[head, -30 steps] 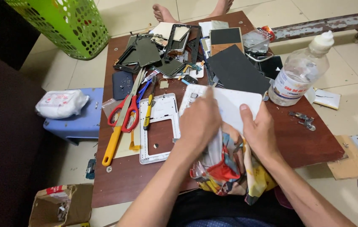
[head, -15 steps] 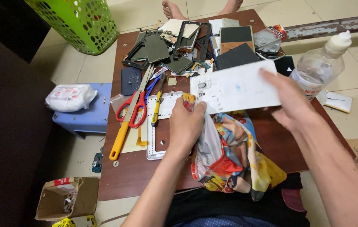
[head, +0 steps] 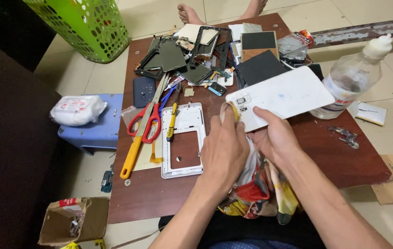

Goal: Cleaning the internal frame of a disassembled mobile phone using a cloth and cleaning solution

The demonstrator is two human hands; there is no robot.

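Observation:
My right hand (head: 277, 136) grips the near edge of a white tablet back cover (head: 284, 96) and holds it tilted above the brown table (head: 344, 159). My left hand (head: 224, 147) is closed on a multicoloured cloth (head: 252, 189) and presses a fold of it against the cover's left corner, beside the camera cutout. The rest of the cloth hangs down over the table's front edge into my lap. A white tablet frame (head: 182, 138) lies flat just left of my left hand.
Red-handled scissors (head: 145, 122), a yellow-handled tool (head: 134, 150) and a small screwdriver (head: 172, 121) lie at the left. Dark frames and panels (head: 192, 55) are piled at the back. A clear plastic bottle (head: 351, 78) stands at the right. A green basket (head: 86, 25), blue stool (head: 95, 129) and cardboard box (head: 69, 221) are on the floor.
The right hand swung the white cover out to the right, then drew it back in. The left hand with the cloth has come up against the cover's left corner.

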